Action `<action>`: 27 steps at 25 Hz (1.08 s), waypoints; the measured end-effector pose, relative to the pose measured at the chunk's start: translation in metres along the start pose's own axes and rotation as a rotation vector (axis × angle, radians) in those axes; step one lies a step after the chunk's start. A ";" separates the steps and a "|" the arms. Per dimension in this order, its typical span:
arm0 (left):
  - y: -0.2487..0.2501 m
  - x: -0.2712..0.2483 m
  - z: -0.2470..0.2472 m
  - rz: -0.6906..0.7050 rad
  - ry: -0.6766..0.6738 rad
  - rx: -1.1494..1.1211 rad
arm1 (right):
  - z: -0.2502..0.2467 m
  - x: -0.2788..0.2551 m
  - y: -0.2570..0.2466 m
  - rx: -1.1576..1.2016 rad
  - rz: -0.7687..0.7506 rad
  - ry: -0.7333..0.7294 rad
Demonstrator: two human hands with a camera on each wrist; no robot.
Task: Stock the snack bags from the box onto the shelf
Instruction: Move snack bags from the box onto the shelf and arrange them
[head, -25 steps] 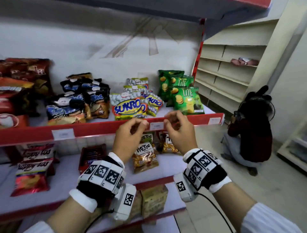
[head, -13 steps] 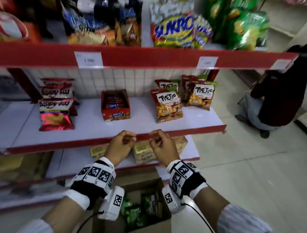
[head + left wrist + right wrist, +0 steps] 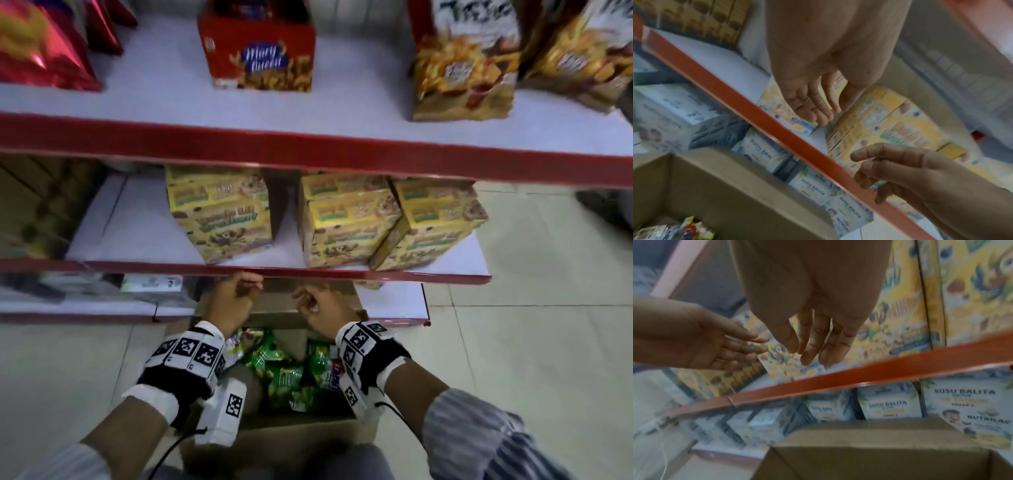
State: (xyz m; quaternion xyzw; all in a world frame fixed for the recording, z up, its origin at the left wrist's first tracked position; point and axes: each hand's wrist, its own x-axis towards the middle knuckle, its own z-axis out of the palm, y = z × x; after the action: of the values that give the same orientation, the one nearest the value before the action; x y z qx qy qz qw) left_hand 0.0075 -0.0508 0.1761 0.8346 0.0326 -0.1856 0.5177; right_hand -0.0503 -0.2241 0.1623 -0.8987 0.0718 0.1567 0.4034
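On the upper white shelf with its red front edge (image 3: 308,150), at the left end, lie shiny red foil snack bags (image 3: 37,51) whose print is too blurred to read. Near the middle of that shelf stands a red cardboard display carton (image 3: 260,58) with blue lettering that looks like "Mary", the rest unclear. Toward the right end stand orange-and-white snack bags (image 3: 466,65), the top lettering smeared.

One shelf down, yellow cardboard boxes with cartoon cereal art (image 3: 222,216) stand along the front edge, one left of centre and more to the right; their green and brown lettering cannot be read in the head view. Below that edge, the wrist views show white cartons (image 3: 890,405) printed "SUSU BALITA", with "TAHAP 3" and "NUTRILAC" on the right-hand carton, and one further left reading "SUSU BAYI".

The left hand (image 3: 229,301) hangs just under the red edge of the yellow-box shelf, fingers loosely curved and holding nothing. The right hand (image 3: 325,308) is beside it, apart from it, likewise relaxed and empty.

Under both wrists, on the tiled floor in front of the shelving, sits the open brown cardboard box (image 3: 294,435). Inside it lie the green crinkled snack bags (image 3: 284,373), with a pale bag at the left wall; their print is not legible.
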 end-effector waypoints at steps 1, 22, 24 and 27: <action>-0.025 0.006 0.007 -0.014 0.008 -0.002 | 0.018 0.009 0.020 -0.009 0.003 -0.063; -0.268 0.100 0.064 0.016 0.003 -0.131 | 0.286 0.126 0.254 -0.487 0.246 -0.612; -0.260 0.095 0.057 -0.010 -0.020 -0.116 | 0.265 0.128 0.234 -0.435 0.160 -0.707; -0.252 0.087 0.044 0.032 -0.026 -0.091 | 0.208 0.127 0.192 -0.300 0.098 -0.595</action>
State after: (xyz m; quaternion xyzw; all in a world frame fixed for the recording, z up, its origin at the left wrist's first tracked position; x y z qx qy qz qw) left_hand 0.0138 0.0147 -0.0854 0.8082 0.0210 -0.1864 0.5582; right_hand -0.0260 -0.1965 -0.1453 -0.8585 -0.0300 0.4400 0.2618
